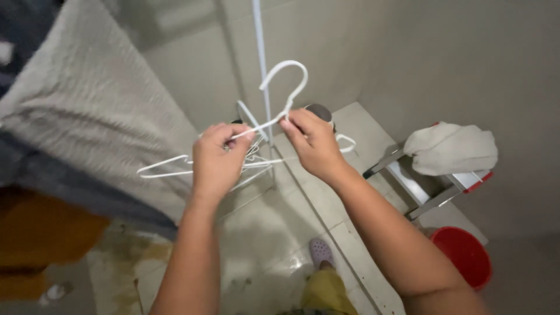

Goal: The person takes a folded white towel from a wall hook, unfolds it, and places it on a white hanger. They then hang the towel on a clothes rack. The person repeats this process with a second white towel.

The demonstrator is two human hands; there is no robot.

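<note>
Both hands closed on white hangers (pixel 265 125) — left (pixel 217 156) seemingly gripping several, right (pixel 312 143) pinching one.

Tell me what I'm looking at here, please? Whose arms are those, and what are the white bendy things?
The picture comes from a camera worn on a person's head, looking down, so the two bare arms are that person's own. The left hand grips a bunch of white hangers. The right hand pinches the neck of one hanger whose hook points up, just in front of a thin white pole. To the left hangs a grey towel. Far below is a pale tiled floor, with the person's foot in a light shoe. To the right stands a small metal step stool with a pale cloth lying on it, and beside it a red bucket.
</note>
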